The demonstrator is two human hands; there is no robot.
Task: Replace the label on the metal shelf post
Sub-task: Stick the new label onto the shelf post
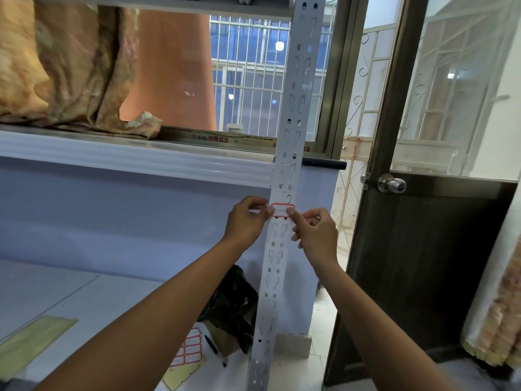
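Note:
A grey perforated metal shelf post (pixel 293 114) runs top to bottom through the middle of the view. A white label with a red border (pixel 282 209) lies flat across the post at about mid-height. My left hand (pixel 246 220) pinches the label's left end with thumb and fingertips. My right hand (pixel 315 230) has a fingertip pressed on the label's right end, its other fingers curled. Low down on the shelf lies a sheet of red-bordered labels (pixel 189 350) with a pen (pixel 214 348) beside it.
A white shelf beam (pixel 135 159) meets the post from the left, with folded patterned fabric (pixel 64 63) on top. A black plastic bag (pixel 234 303) sits low behind the post. A dark door with a round knob (pixel 392 184) stands to the right.

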